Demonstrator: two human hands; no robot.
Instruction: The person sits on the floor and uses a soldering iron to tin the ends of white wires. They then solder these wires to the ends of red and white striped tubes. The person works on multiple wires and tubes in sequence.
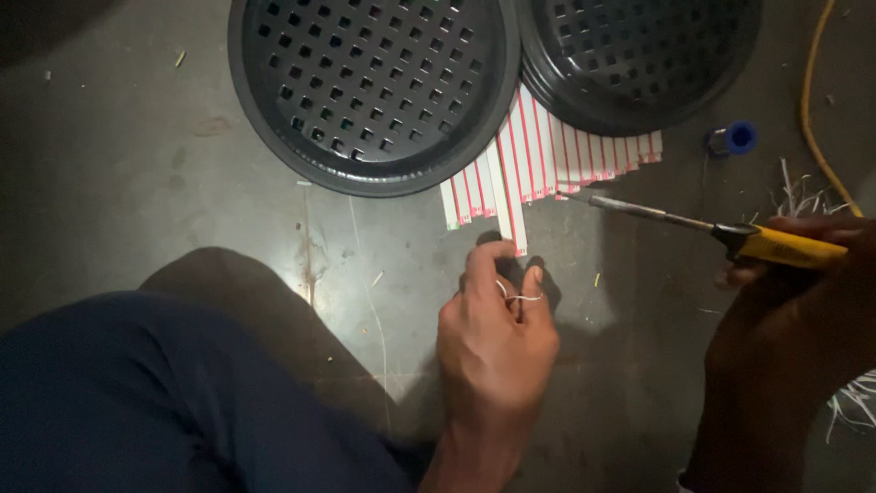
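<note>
Left hand (497, 333) on thin white wire (516, 298); right hand (803, 292) gripping yellow-handled soldering iron (730, 236).

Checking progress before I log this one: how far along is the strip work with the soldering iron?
Done: nothing finished shows. The white-and-red strips lie fanned out loose on the floor, partly under two black perforated trays.
In hand: the left hand pinches a thin white wire by the nearest strip's end; the right hand holds a yellow-handled soldering iron, its tip hanging over the strips.
Left: apparently every strip; no wires visible on any.
</note>
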